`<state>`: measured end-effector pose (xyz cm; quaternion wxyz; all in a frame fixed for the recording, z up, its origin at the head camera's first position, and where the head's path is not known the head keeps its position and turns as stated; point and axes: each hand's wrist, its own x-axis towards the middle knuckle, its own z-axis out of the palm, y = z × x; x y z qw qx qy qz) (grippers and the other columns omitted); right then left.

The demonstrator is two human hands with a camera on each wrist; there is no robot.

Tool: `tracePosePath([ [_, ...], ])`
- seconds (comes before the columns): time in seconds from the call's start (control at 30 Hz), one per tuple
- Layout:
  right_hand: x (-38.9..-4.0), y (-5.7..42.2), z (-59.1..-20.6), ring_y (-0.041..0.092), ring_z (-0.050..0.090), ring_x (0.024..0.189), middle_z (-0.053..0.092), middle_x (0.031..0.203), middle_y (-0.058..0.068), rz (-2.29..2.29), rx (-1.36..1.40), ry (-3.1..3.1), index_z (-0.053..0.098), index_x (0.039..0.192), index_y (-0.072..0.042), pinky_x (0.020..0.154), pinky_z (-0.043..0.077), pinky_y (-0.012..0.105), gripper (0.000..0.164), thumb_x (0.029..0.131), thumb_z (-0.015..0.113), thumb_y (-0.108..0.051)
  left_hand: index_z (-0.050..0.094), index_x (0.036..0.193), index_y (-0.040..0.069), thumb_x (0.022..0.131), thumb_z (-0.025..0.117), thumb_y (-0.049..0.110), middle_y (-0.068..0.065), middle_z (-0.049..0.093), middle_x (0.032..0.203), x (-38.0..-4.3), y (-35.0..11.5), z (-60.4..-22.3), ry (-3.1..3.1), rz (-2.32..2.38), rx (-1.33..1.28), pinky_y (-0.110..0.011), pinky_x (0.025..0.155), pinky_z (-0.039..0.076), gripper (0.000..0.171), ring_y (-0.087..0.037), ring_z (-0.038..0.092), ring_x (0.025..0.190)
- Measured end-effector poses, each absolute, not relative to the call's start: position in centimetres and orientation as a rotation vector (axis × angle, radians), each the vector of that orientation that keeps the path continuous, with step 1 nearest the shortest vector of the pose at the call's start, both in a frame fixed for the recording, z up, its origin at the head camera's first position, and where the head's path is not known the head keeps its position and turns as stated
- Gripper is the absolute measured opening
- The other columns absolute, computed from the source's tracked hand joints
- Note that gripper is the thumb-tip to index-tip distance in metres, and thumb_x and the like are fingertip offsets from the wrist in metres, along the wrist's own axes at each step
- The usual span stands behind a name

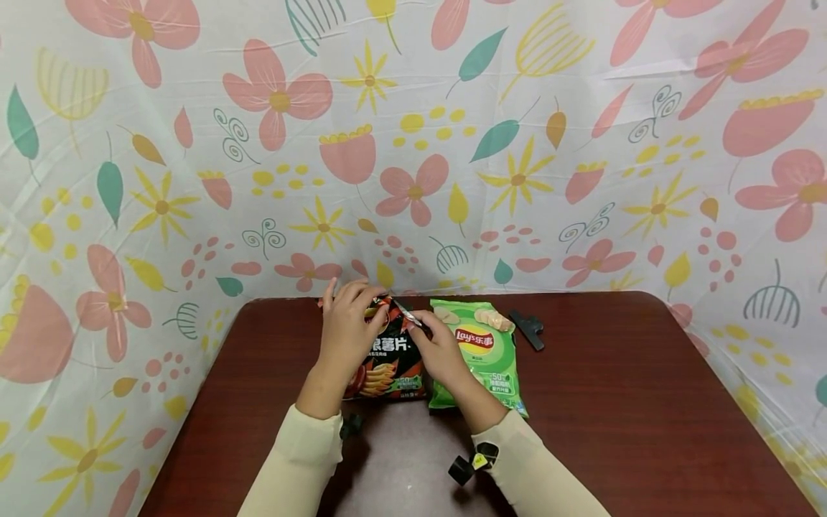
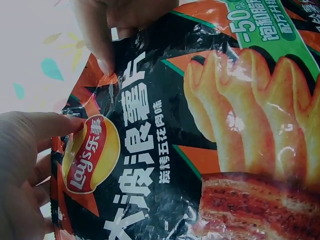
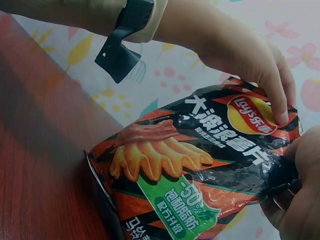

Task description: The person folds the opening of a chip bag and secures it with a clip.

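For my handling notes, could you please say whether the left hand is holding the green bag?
No, the left hand pinches the top of the black-and-orange bag, and the green bag lies apart from it.

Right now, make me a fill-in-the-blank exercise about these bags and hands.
The left hand and right hand both hold the held bag, mainly ____ and orange.
The second bag, beside it, is mainly ____.
In the head view, the dark clip lies to the ____ of both bags.
Both bags carry the brand name ____.
Missing words: black; green; right; Lay's.
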<state>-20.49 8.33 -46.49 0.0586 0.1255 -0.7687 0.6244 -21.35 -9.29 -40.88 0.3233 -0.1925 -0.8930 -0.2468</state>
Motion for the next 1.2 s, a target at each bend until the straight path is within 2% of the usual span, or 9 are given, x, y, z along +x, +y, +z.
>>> tracePosePath([
  [0.17, -20.46, 8.41, -46.67, 0.015, 0.058, 0.091, 0.067, 0.113, 0.008, 1.914, 0.404, -2.313, 0.069, 0.117, -0.011, 0.077, 0.049, 0.027, 0.019, 0.104, 0.057, -0.016, 0.076, 0.109, 0.013, 0.091, 0.076, 0.014, -0.007, 0.072, 0.112, -21.32, -9.3, -40.98, -2.325, -0.673, -0.5, -0.061, 0.119, 0.027, 0.018, -0.027, 0.066, 0.11],
  [0.3, -20.4, 8.3, -46.85, 0.013, 0.06, 0.096, 0.067, 0.114, 0.01, 1.963, 0.418, -2.29, 0.069, 0.117, -0.008, 0.081, 0.051, 0.025, 0.019, 0.103, 0.06, -0.018, 0.078, 0.106, 0.012, 0.093, 0.072, 0.009, -0.007, 0.072, 0.106, -21.29, -9.32, -41.11, -2.304, -0.697, -0.498, -0.061, 0.117, 0.028, 0.015, -0.028, 0.067, 0.104],
  [0.43, -20.29, 8.29, -46.63, 0.011, 0.061, 0.097, 0.066, 0.119, 0.012, 2.011, 0.398, -2.323, 0.067, 0.123, -0.008, 0.082, 0.052, 0.026, 0.026, 0.103, 0.061, -0.023, 0.078, 0.104, 0.012, 0.094, 0.069, 0.008, -0.006, 0.072, 0.104, -21.25, -9.32, -41.17, -2.295, -0.72, -0.492, -0.062, 0.114, 0.031, 0.014, -0.028, 0.066, 0.1],
  [0.53, -20.25, 8.37, -46.57, 0.015, 0.061, 0.102, 0.065, 0.123, 0.012, 2.04, 0.403, -2.335, 0.064, 0.129, -0.011, 0.087, 0.052, 0.032, 0.032, 0.104, 0.059, -0.029, 0.078, 0.103, 0.012, 0.095, 0.068, 0.008, -0.006, 0.072, 0.103, -21.15, -9.3, -41.04, -2.293, -0.725, -0.483, -0.058, 0.105, 0.037, 0.014, -0.028, 0.065, 0.098],
  [0.6, -20.2, 8.42, -46.67, 0.021, 0.062, 0.111, 0.064, 0.128, 0.011, 2.025, 0.413, -2.323, 0.062, 0.132, -0.013, 0.095, 0.051, 0.039, 0.035, 0.106, 0.054, -0.034, 0.078, 0.102, 0.013, 0.096, 0.067, 0.008, -0.005, 0.072, 0.103, -21.09, -9.27, -40.93, -2.292, -0.731, -0.478, -0.055, 0.099, 0.038, 0.014, -0.028, 0.065, 0.097],
  [0.7, -20.17, 8.54, -46.74, 0.026, 0.057, 0.128, 0.061, 0.136, 0.009, 1.984, 0.395, -2.328, 0.061, 0.134, -0.015, 0.108, 0.044, 0.05, 0.041, 0.108, 0.043, -0.042, 0.078, 0.101, 0.013, 0.096, 0.065, 0.007, -0.005, 0.072, 0.102, -20.93, -9.21, -40.73, -2.3, -0.754, -0.471, -0.052, 0.093, 0.038, 0.015, -0.027, 0.065, 0.096],
  [0.8, -20.15, 8.57, -46.79, 0.028, 0.052, 0.135, 0.06, 0.139, 0.008, 1.965, 0.382, -2.333, 0.062, 0.133, -0.015, 0.113, 0.039, 0.056, 0.047, 0.109, 0.037, -0.046, 0.078, 0.099, 0.013, 0.096, 0.064, 0.007, -0.005, 0.071, 0.101, -20.77, -9.17, -40.63, -2.304, -0.77, -0.468, -0.05, 0.091, 0.037, 0.016, -0.027, 0.065, 0.095],
  [0.93, -20.18, 8.58, -46.85, 0.026, 0.056, 0.127, 0.064, 0.129, 0.009, 2.0, 0.38, -2.305, 0.066, 0.126, -0.013, 0.11, 0.041, 0.052, 0.041, 0.109, 0.041, -0.041, 0.078, 0.096, 0.015, 0.096, 0.066, 0.007, -0.004, 0.071, 0.1, -20.62, -9.1, -40.53, -2.304, -0.775, -0.473, -0.05, 0.091, 0.038, 0.015, -0.027, 0.065, 0.095],
  [1.2, -20.3, 8.38, -46.83, 0.017, 0.059, 0.106, 0.066, 0.12, 0.011, 2.044, 0.368, -2.286, 0.068, 0.12, -0.009, 0.093, 0.049, 0.031, 0.028, 0.106, 0.053, -0.029, 0.077, 0.091, 0.015, 0.096, 0.067, 0.005, -0.003, 0.072, 0.1, -20.44, -8.98, -40.26, -2.309, -0.784, -0.472, -0.051, 0.092, 0.039, 0.015, -0.026, 0.066, 0.095],
])
